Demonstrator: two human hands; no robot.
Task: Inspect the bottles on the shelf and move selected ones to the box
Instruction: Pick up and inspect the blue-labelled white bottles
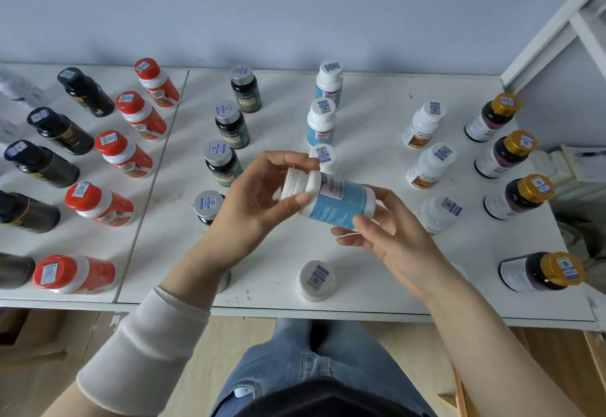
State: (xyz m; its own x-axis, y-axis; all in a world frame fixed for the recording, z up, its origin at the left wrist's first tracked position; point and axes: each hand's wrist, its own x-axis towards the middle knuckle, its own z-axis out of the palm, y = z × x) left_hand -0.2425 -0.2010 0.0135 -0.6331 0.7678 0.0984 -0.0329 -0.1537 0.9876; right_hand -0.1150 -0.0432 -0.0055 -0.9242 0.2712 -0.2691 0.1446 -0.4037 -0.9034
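Checking time: left hand [262, 200] pinches the cap [296, 183], right hand [387, 236] curls round the blue bottle [337, 201]. Next, probably into the box or back down.

a white bottle with a blue label [334, 201] is held on its side above the white shelf [377, 95], ribbed cap to the left. the rest stand upright in columns running front to back: black bottles [60, 129], red-capped bottles [141, 118], dark grey-capped bottles [231, 124], white-and-blue bottles [322, 121], white bottles [426, 124] and gold-capped bottles [506, 154]. each cap carries a code sticker.
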